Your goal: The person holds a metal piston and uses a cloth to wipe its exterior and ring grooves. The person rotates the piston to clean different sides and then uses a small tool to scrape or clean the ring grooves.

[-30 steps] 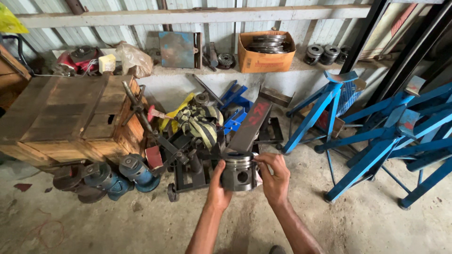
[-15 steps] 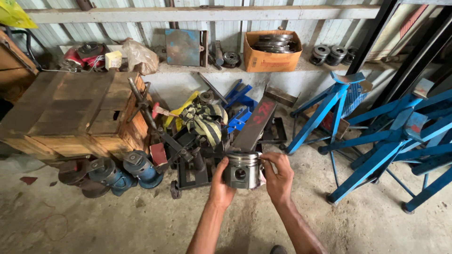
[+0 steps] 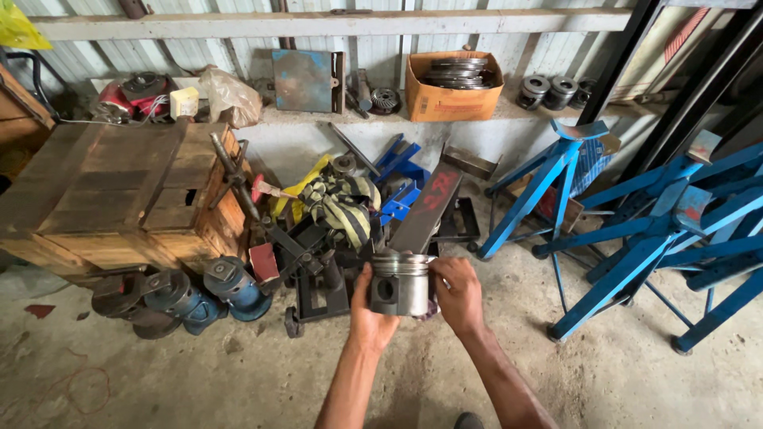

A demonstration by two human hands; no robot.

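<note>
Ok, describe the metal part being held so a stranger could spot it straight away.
Start at the big wooden crate on the left, then look right, past the heap of dark tools on the floor, to the two hands in the lower middle. Between the left hand and right hand sits a piston: a bare silver cylinder with ring grooves around its top and a round side hole, unlike the blue stands nearby.
</note>
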